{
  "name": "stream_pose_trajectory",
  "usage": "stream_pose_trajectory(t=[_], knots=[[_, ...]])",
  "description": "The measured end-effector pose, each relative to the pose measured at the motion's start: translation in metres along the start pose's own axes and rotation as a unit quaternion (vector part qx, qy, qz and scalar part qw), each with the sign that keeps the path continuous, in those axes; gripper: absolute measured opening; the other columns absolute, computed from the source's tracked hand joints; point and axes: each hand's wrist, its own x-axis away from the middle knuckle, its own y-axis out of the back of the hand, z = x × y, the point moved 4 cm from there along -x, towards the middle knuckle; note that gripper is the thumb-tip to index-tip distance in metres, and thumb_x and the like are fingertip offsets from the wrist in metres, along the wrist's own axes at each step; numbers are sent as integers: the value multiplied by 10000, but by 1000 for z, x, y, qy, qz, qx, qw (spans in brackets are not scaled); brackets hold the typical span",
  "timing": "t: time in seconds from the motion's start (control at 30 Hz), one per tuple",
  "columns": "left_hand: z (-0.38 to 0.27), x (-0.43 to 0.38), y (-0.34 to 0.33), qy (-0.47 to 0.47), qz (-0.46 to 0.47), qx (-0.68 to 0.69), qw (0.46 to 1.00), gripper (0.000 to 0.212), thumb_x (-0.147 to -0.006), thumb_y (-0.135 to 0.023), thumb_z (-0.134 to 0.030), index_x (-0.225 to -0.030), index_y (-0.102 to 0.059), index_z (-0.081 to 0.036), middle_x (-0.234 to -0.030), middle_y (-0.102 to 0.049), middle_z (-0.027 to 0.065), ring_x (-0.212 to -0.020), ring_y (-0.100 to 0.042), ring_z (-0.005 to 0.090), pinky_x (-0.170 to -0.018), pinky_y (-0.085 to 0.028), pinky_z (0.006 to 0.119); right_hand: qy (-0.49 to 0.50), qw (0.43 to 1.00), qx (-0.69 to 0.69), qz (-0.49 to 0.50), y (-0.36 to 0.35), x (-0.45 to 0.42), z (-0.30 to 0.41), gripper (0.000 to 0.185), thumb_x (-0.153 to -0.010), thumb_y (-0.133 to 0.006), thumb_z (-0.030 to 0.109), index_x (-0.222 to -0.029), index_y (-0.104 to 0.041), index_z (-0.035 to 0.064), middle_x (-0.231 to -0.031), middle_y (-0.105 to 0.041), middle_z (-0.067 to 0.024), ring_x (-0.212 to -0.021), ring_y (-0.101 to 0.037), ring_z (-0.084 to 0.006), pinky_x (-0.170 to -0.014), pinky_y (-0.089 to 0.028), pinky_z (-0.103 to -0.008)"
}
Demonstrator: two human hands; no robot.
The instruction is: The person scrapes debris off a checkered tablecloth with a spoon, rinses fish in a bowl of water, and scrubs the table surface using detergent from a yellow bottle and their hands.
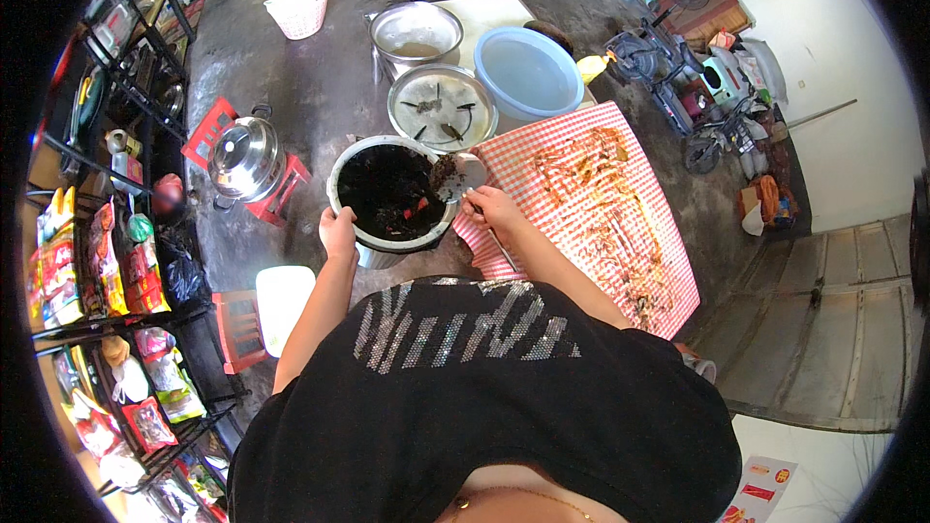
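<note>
My left hand (338,234) grips the left rim of a round pot (335,196) of dark liquid with a few red pieces floating in it. With my right hand (495,209) I hold the handle of a metal skimmer (474,171). Its head sits over the pot's right rim and carries dark brown bits. A shallow metal pan (465,91) behind the pot contains several dark, narrow pieces. To my right, brown food pieces (625,232) lie spread over a red-and-white checked cloth (661,189).
Behind the pan are a metal basin (383,33) and a blue plastic tub (481,76) of water. A lidded steamer pot (247,152) stands on a red chair (211,127) to the left. Shelves of packaged goods (145,276) line the left side. A white basket (301,14) sits on the floor.
</note>
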Motion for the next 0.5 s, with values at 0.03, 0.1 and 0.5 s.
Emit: stream_pose_trajectory(t=[0.03, 0.1, 0.5], knots=[[-2, -3, -3, 0, 0, -2, 1000, 36, -675, -528, -52, -702, -513, -33, -638, -476, 1, -579, -410, 104, -540, -338, 258, 10, 1000, 22, -8, 4, -6, 0, 225, -928, -493, 212, -787, -486, 37, -616, -521, -40, -453, -426, -92, -388, -309, -247], [-4, -9, -7, 3, -6, -7, 1000, 32, -673, -527, -51, -695, -511, -34, -638, -476, 0, -580, -413, 104, -540, -341, 259, 100, 984, 135, -56, 7, -15, 8, 203, -926, -489, 207, -841, -513, 24, -629, -540, -65, -484, -473, -125, -431, -361, -278], [-25, -43, -18, 89, -200, 77, 973, 107, -616, -550, -41, -660, -452, -37, -632, -425, 31, -599, -407, 159, -553, -342, 315, 312, 679, 663, 46, -41, -63, 46, 593, -806, -491, 69, -1375, -380, 196, -925, -552, -120, -783, -605, -322, -644, -499, -431]])
